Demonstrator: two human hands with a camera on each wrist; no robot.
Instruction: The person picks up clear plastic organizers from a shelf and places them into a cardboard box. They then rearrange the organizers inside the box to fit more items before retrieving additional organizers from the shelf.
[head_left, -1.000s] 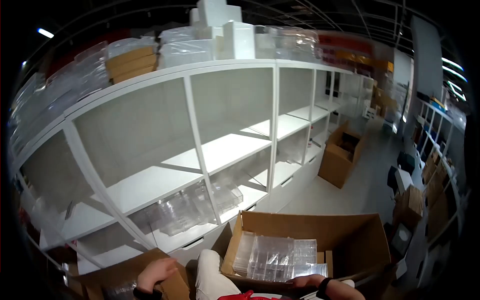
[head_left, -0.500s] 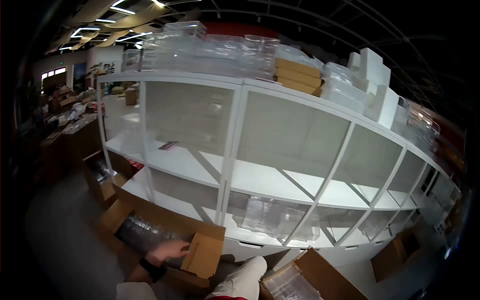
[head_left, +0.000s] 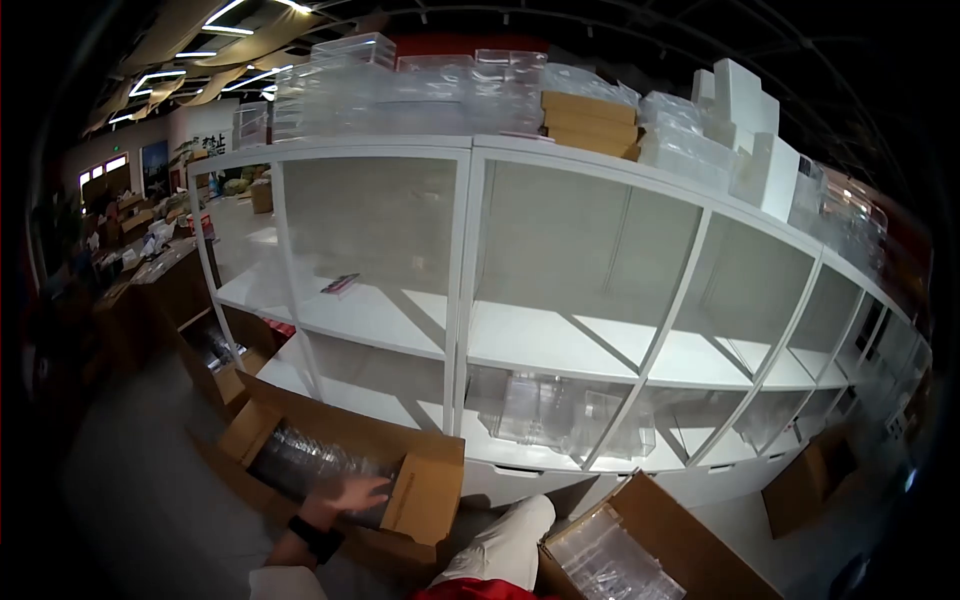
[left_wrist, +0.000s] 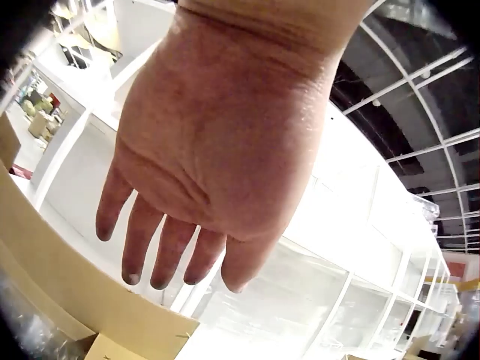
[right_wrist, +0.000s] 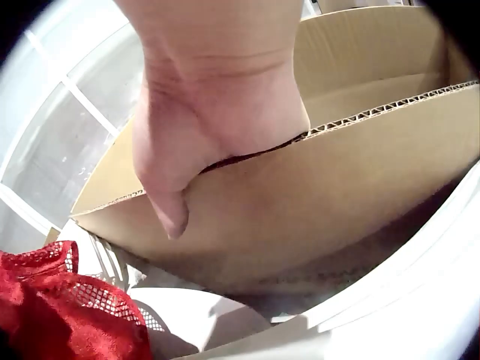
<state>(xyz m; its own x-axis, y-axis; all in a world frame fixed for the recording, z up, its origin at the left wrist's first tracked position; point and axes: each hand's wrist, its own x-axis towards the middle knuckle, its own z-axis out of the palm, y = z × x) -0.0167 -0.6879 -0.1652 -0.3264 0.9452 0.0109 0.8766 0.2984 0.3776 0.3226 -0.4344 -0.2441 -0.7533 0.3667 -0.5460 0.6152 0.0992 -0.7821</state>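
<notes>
My left hand (head_left: 340,498) hovers over a cardboard box (head_left: 355,425) at the lower left, which holds clear plastic-wrapped items (head_left: 300,460). In the left wrist view this hand (left_wrist: 214,150) has its fingers extended and holds nothing; the box's edge (left_wrist: 135,307) lies below. The right hand is outside the head view. In the right wrist view, the right hand (right_wrist: 217,127) grips the upper edge of another cardboard box (right_wrist: 300,202), thumb outside, other fingers hidden behind the wall. Clear plastic cases (head_left: 610,560) lie in the box at the lower right.
A long white shelving unit (head_left: 560,350) spans the view, with clear containers (head_left: 545,415) in a lower bay. On top stand clear cases (head_left: 430,85), brown cartons (head_left: 590,125) and white boxes (head_left: 770,175). Another open carton (head_left: 810,485) stands at the right; my knee (head_left: 510,545) is between the two nearer boxes.
The head view has swung left since a second ago. My left hand has come off the box flap and is now above the wrapped items. The right hand has gone out of the head view.
</notes>
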